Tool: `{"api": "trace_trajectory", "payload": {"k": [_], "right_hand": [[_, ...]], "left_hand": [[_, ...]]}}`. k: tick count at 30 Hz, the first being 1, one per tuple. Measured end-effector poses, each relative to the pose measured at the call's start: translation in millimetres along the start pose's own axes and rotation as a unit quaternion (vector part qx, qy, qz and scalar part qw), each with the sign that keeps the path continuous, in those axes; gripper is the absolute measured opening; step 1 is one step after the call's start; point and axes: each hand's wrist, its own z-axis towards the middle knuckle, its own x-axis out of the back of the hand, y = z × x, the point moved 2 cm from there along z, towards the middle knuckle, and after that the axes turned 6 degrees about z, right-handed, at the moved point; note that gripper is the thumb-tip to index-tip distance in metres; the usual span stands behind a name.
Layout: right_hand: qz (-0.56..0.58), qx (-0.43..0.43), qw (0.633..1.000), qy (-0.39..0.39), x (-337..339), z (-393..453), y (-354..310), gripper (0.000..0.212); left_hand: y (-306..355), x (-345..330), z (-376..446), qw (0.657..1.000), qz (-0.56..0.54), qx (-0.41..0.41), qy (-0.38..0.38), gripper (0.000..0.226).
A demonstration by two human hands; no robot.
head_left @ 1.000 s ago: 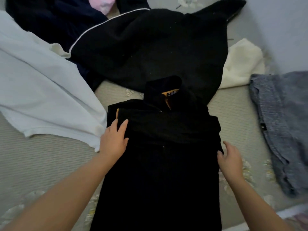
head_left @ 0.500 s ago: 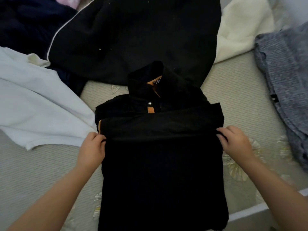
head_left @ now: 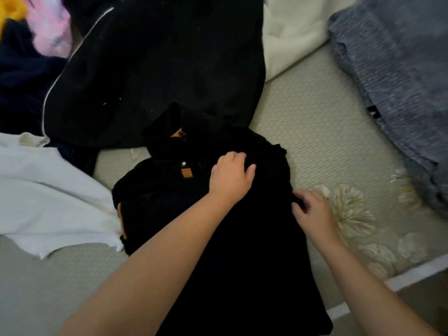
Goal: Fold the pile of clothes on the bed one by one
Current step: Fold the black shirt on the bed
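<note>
Lengthwise toward the person, the black garment (head_left: 218, 263) lies on the bed (head_left: 315, 132), collar at the far end. Left hand (head_left: 231, 177) rests on its upper right part, fingers curled into the cloth; right hand (head_left: 312, 212) pinches the right edge just beside, so both sit on the side to be folded.

Domestic bedroom, viewed from above. The supporting surface is a bed (head_left: 315, 122) covered in a pale ribbed spread with printed flowers near its right edge, where a white border strip runs along the lower right corner. Household laundry lies loose across it: a black garment (head_left: 155, 69) at the far middle, a white garment (head_left: 48, 202) along the left edge, a grey knit (head_left: 400, 81) at the far right corner, a cream piece (head_left: 291, 32) beside it, and a pink item (head_left: 51, 27) at the far left corner.
</note>
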Motion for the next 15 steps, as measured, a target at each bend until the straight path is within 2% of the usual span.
{"api": "trace_trajectory", "payload": {"k": [3, 6, 8, 10, 11, 13, 15], "right_hand": [[0.015, 0.029, 0.999, 0.033, 0, -9, -2, 0.020], [0.036, 0.045, 0.997, 0.045, 1, -16, -2, 0.017], [0.038, 0.078, 0.995, 0.052, 6, -22, -3, 0.011], [0.044, 0.096, 0.994, 0.041, 12, -30, -1, 0.014], [0.052, 0.097, 0.993, 0.035, 16, -33, 0, 0.017], [0.053, 0.105, 0.992, 0.038, 23, -37, -1, 0.019], [0.042, 0.104, 0.993, 0.038, 25, -40, 1, 0.025]], "left_hand": [[39, -5, 45, 0.997, 0.024, 0.051, -0.061, 0.059], [56, -13, 65, 0.980, 0.035, 0.109, -0.165, 0.066], [58, -14, 71, 0.968, -0.020, 0.114, -0.222, 0.044], [61, -11, 72, 0.943, -0.147, 0.120, -0.273, 0.020], [61, -9, 72, 0.927, -0.214, 0.121, -0.283, 0.017], [59, -7, 72, 0.909, -0.307, 0.113, -0.258, 0.016], [59, -8, 71, 0.909, -0.339, 0.101, -0.221, 0.019]]}}
